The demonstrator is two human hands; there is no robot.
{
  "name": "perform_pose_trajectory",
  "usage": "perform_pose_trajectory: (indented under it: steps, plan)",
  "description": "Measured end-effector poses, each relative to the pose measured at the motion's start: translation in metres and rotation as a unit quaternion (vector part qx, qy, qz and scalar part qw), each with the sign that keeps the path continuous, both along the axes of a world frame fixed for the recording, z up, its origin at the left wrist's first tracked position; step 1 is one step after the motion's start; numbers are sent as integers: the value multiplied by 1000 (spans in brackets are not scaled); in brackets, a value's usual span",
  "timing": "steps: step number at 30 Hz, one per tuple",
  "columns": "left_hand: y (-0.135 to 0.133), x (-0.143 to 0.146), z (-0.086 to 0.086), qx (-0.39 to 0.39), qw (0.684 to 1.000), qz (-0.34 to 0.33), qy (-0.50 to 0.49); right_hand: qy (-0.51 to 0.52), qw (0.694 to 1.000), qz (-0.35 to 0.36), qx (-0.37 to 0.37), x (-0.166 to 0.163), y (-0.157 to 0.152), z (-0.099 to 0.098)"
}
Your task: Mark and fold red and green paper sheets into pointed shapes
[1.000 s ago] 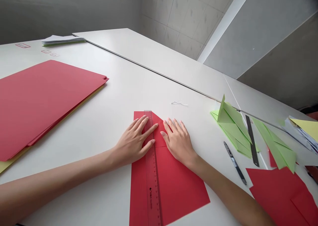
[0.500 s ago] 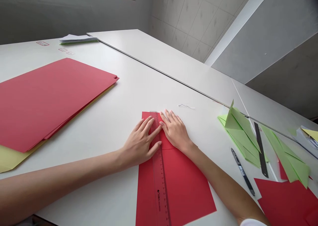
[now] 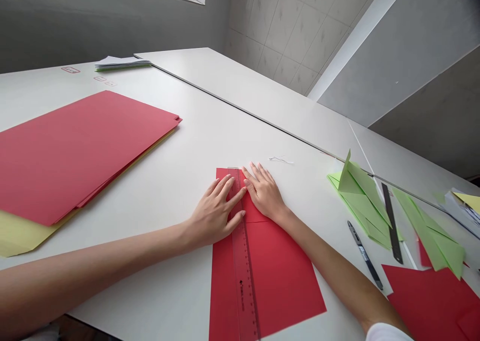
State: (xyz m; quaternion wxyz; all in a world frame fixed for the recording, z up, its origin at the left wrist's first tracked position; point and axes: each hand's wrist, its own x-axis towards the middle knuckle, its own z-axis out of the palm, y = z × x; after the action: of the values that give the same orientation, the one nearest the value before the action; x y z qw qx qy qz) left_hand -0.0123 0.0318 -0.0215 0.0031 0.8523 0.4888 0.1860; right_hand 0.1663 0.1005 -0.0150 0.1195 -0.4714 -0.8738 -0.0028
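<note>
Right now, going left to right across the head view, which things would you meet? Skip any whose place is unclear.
Red-topped stack of sheets, left hand, right hand, pen, dark flat strip, the folded green paper right of that strip.

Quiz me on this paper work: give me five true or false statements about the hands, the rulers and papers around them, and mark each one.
1. The clear ruler lies on the red sheet. True.

2. The left hand is lifted well clear of the ruler. False: its fingers rest across the ruler.

3. The right hand is gripping the pen. False: that hand lies on the red sheet, and the pen lies apart on the table.

4. Yellow paper shows beneath the large red stack. True.

5. Green folded papers lie to the right of the red sheet under the hands. True.
</note>
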Motion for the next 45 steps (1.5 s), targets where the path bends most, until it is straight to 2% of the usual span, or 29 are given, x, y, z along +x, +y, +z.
perform_pose_trajectory:
  steps: [5, 13, 16, 30, 35, 39, 45]
  plan:
    - [0, 0, -2, 6, 1000, 0, -7, 2, 1000, 11, 0, 16, -7, -2]
    - [3, 0, 0, 7, 1000, -5, -1, -12, 1000, -7, 5, -13, 5, 7]
    - [5, -1, 2, 7, 1000, -5, 2, -9, 1000, -20, 2, -10, 0, 6]
    - [12, -2, 6, 15, 999, -9, 27, 54, 992, -114, -5, 92, -90, -9]
    - [14, -1, 9, 8, 999, -3, 40, 79, 984, -162, 5, 113, -112, -7]
    - [16, 0, 11, 3, 999, 2, 45, 100, 976, -194, 4, 108, -101, 6]
    - [23, 0, 13, 5, 999, -4, 36, 113, 965, -232, -42, 80, -59, 23]
